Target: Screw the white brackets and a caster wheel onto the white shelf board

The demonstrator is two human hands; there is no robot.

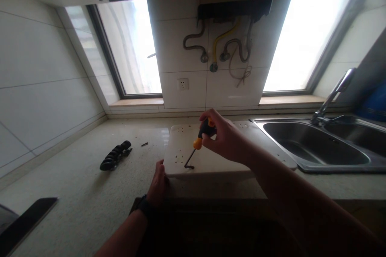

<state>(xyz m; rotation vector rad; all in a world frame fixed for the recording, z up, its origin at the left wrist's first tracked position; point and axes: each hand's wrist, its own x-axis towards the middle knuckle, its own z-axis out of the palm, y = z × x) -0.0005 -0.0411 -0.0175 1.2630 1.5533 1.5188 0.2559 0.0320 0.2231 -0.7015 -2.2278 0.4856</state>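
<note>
Screwdriver, with its orange and black handle, is gripped in the right hand, fingers curled closed around the handle. Its dark shaft slants down and to the left, and the tip meets a small dark piece lying on the white board, near the board's front left corner. No brand, label or writing can be read on the tool or the board.

The right forearm reaches in from the lower right, wrist bent so the hand sits above the board. The left hand comes up from below, fingers laid loosely against the board's front left edge, gripping nothing else; a dark band sits on its wrist.

The board lies flat on the pale desk, its right end just beside the steel sink. Well to the left lie a row of black wheels and a small dark bit. A wall socket sits above.
</note>
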